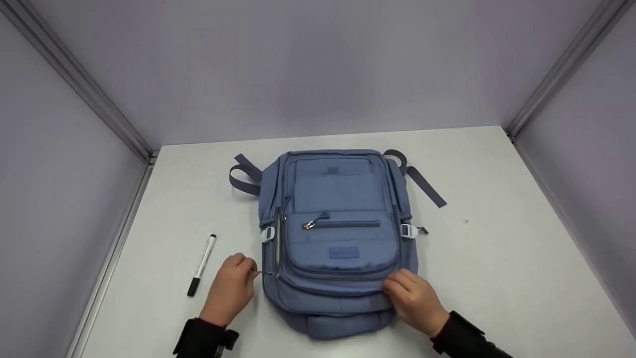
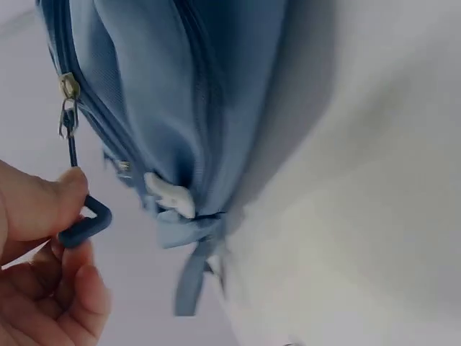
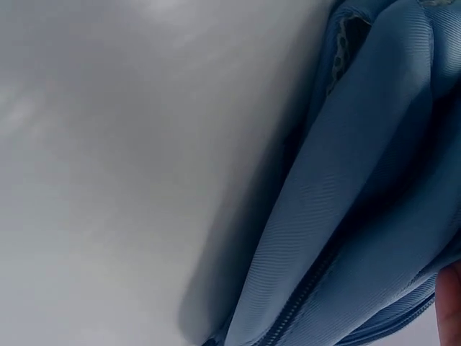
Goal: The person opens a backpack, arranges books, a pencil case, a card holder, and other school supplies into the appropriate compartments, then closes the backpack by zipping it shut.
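A blue backpack (image 1: 340, 194) lies front side up on the white table, its top toward the far wall. At its lower left side my left hand (image 1: 231, 286) pinches a zipper pull between thumb and fingers. The left wrist view shows this dark blue looped zipper pull (image 2: 85, 229) hanging by a cord from a metal zipper slider (image 2: 69, 86). My right hand (image 1: 415, 301) grips the front panel's edge at the lower right, its fingertips partly hidden against the fabric. In the right wrist view only a finger (image 3: 450, 306) shows, at the edge of a zippered fold.
A black-and-white marker (image 1: 202, 265) lies on the table (image 1: 497, 258) left of my left hand. Loose dark straps (image 1: 426, 186) stick out at both upper sides of the bag. White side buckles (image 1: 409, 231) sit at mid-height. Walls enclose the back and both sides.
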Tool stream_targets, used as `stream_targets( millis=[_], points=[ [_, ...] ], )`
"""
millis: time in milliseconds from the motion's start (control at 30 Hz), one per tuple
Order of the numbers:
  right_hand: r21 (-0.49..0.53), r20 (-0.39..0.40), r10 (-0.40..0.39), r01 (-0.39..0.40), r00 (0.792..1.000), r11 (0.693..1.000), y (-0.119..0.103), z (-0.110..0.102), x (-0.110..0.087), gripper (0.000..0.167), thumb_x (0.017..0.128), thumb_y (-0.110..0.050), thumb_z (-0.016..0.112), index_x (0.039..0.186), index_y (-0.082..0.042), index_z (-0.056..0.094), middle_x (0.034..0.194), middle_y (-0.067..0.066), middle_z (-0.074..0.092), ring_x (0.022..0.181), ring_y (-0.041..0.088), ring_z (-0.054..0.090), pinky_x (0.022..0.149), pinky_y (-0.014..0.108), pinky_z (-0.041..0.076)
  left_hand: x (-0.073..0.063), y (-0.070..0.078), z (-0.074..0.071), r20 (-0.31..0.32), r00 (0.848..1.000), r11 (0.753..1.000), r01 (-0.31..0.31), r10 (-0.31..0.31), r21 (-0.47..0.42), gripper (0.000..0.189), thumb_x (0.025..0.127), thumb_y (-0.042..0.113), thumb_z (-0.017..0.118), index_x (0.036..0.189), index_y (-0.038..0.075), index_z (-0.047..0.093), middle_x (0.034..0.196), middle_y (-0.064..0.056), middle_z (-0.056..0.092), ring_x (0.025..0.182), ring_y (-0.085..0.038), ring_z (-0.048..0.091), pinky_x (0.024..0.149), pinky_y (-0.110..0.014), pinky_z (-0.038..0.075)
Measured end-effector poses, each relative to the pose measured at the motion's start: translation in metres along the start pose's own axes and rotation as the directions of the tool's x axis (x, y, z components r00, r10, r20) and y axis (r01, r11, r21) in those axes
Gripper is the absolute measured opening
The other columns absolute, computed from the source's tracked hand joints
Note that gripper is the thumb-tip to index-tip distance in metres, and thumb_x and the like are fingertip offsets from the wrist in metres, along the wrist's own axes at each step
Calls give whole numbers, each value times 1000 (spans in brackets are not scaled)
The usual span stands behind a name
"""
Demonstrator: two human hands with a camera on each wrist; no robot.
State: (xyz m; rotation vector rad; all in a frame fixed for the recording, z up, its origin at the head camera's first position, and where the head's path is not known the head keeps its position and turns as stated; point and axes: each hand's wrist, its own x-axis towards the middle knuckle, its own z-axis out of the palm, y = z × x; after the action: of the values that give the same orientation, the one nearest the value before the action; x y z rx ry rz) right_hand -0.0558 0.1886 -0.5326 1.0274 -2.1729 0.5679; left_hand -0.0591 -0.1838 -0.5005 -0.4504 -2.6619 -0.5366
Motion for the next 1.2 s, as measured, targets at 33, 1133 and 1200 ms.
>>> stream_targets(
  millis=[33, 1133, 1200],
  points=[
    [3, -4, 7, -7, 1000, 1000, 2, -1, -2, 37, 106, -17, 42, 79, -8, 65, 77, 0, 60, 68, 11, 54, 63, 23, 47, 0, -1, 1, 1, 1000, 1000, 9, -9, -14, 20, 75, -9, 77, 78, 5, 61, 77, -2, 54, 72, -17, 54, 66, -31, 49],
    [-126, 4, 211, -209, 978, 970, -94, 57, 62, 28, 65, 0, 86, 79, -14, 66, 79, -2, 58, 69, 9, 52, 63, 22, 44, 6, 54, -9, 216, 974, 928, 139, -65, -347, 14, 87, 1, 71, 84, 11, 61, 81, 5, 51, 76, -6, 47, 68, -24, 42],
    [-114, 4, 216, -214, 976, 970, -94, 57, 62, 29, 64, 1, 86, 79, -14, 65, 79, -2, 58, 68, 8, 52, 62, 21, 43, 9, 44, -10, 176, 983, 950, 107, -56, -293, 16, 85, 0, 72, 83, 11, 60, 80, 4, 50, 76, -7, 46, 68, -25, 42]
  ],
)
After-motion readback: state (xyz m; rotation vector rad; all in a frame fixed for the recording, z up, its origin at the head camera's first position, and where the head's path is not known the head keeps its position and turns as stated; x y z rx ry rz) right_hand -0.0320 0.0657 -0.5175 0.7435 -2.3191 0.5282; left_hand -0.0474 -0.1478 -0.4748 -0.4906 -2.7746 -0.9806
